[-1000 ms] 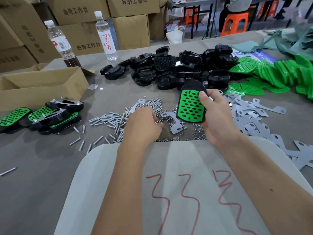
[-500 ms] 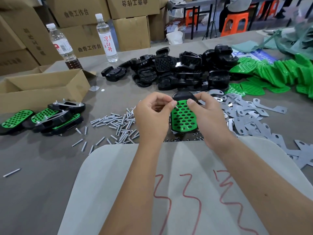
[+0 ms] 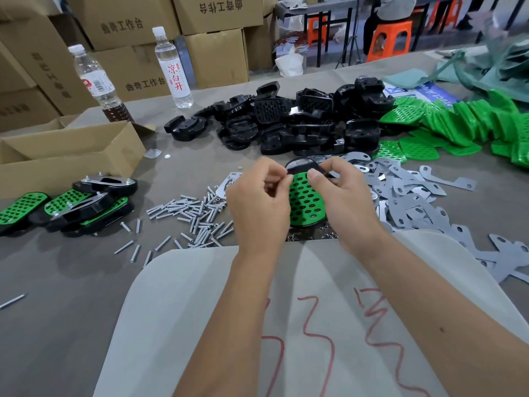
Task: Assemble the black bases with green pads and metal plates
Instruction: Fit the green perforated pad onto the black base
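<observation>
Both hands, left (image 3: 259, 207) and right (image 3: 345, 204), pinch 1 base (image 3: 303, 202) with its green pad facing up, held above the screws (image 3: 189, 216). Left of the screws sits an open box (image 3: 71, 156), contents hidden; 2 bottles (image 3: 171, 67) stand behind the box.

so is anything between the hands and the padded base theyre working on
Nothing visible. The right hand already grips the black base with its green pad, and the left hand pinches at the base's top edge. The piles of screws and metal plates lie off to either side on the table.
</observation>
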Available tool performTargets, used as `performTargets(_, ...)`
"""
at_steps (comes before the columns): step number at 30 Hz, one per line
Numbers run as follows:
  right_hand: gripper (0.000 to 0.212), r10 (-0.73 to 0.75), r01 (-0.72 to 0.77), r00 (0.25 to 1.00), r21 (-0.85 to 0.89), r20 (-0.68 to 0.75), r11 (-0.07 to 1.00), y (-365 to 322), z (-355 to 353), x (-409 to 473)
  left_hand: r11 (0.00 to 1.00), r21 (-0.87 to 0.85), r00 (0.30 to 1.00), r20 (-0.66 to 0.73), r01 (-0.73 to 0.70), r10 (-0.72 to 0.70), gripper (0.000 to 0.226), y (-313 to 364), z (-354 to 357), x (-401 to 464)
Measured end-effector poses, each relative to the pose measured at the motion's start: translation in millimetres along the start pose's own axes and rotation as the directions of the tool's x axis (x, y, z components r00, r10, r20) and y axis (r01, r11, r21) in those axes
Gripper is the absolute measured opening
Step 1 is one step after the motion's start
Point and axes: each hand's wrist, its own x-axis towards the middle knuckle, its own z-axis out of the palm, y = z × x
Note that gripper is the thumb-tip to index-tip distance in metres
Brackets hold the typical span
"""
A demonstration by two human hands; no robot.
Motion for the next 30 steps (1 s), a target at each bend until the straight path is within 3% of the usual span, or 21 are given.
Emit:
performTargets(3, 0.015, -0.043, 0.043, 0.999, -0.012, 0.022, 0.999, 4, -1, 0, 0.998, -0.019, 0.998, 0.003, 0.056, -0.056, 0.014, -3, -3, 1)
performTargets(7, 0.015, -0.045, 0.045, 0.999, -0.02, -0.008, 0.999, 7, -3, 2, 1.0, -0.001, 0.997, 0.074, -0.002, 0.002, 0.011, 1, -4, 0)
performTargets(11, 0.014, -0.094, 0.093, 0.995, -0.075, -0.012, 0.993, 10, -3, 3, 0.997, 0.003, 0.992, 0.101, 0.08, -0.08, 0.015, -2, -4, 3)
performTargets(15, 0.015, -0.092, 0.088, 0.995, -0.101, -0.035, 0.991, 11, -4, 6, 0.996, 0.084, 0.989, 0.144, 0.005, -0.017, 0.015, 5, -5, 2)
performTargets(22, 0.014, -0.159, 0.163, 0.987, -0.179, 0.035, 0.97, 7, 0, 2, 0.967, 0.095, 0.953, 0.169, 0.238, -0.251, 0.03, 3, -12, 12)
performTargets(26, 0.015, -0.139, 0.142, 0.99, -0.15, 0.028, 0.978, 8, 0, 1, 0.915, -0.063, 0.909, 0.162, 0.398, -0.384, 0.021, 2, -10, 10)
performTargets(30, 0.017, -0.163, 0.151, 0.985, -0.187, -0.054, 0.971, 12, 1, 5, 0.941, -0.074, 0.938, 0.136, 0.33, -0.319, 0.014, 8, -4, 2)
